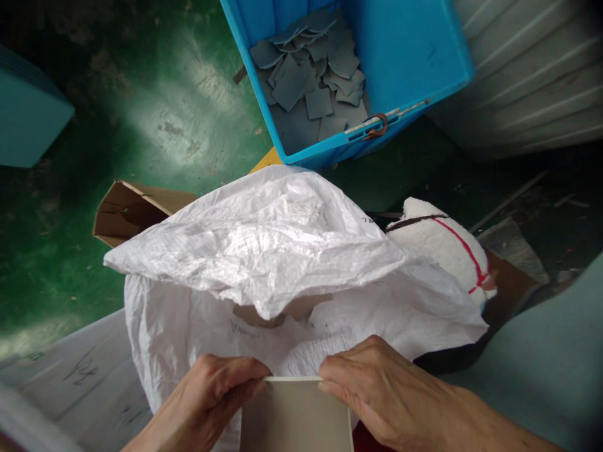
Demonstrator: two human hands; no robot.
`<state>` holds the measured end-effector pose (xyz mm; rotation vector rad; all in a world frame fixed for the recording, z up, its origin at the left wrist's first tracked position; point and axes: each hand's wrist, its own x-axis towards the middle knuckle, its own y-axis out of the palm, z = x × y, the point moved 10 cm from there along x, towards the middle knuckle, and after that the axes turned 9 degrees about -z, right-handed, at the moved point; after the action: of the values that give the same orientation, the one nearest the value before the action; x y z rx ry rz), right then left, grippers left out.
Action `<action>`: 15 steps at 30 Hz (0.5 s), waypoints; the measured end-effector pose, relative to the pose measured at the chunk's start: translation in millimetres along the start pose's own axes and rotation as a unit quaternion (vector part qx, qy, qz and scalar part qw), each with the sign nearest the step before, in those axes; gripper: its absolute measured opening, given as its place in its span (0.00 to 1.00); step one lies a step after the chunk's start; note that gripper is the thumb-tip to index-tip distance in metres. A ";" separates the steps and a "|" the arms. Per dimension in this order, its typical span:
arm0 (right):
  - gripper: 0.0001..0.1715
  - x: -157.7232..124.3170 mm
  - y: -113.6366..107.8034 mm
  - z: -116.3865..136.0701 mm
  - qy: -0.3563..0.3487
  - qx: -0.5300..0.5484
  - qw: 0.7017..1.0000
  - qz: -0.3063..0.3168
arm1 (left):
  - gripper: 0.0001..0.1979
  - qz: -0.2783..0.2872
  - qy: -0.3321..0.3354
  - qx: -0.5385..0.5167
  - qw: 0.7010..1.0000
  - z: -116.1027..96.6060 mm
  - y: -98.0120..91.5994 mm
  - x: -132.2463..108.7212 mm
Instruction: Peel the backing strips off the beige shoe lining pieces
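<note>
My left hand (211,392) and my right hand (377,383) both pinch the top edge of a flat grey-beige square sheet (294,417) at the bottom middle, fingers closed on its two upper corners. Just beyond the sheet lies a large white woven plastic sack (264,251), crumpled, with its mouth folded over; brown pieces show in the opening under the fold. Further away stands a blue plastic crate (400,56) holding several grey square pieces (311,75).
An open cardboard box (127,210) lies left of the sack on the green floor (155,119). A white glove with a red stripe (447,245) rests right of the sack. A teal object (28,119) is at far left. Corrugated metal (532,69) fills the upper right.
</note>
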<state>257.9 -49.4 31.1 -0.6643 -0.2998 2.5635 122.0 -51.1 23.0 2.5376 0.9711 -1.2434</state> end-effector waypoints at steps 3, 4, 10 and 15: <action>0.10 5.4 -1.0 -4.5 0.031 0.000 1.000 0.001 | 0.17 0.005 0.032 0.021 0.999 -8.5 6.8 6.6; 0.07 9.5 -0.4 -3.0 0.033 0.007 0.999 -0.001 | 0.16 0.009 0.049 0.030 0.998 -12.6 10.8 9.3; 0.05 31.1 21.8 3.0 0.005 -0.009 1.000 0.010 | 0.14 0.002 0.056 0.053 0.997 -13.7 27.1 22.3; 0.06 19.3 17.1 -20.8 0.026 0.005 0.999 -0.028 | 0.11 -0.059 -0.003 0.034 0.998 13.1 5.6 24.3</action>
<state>246.9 -52.9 0.1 -0.7085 -0.2846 2.4881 127.7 -48.9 -4.5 2.5595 1.1116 -1.3369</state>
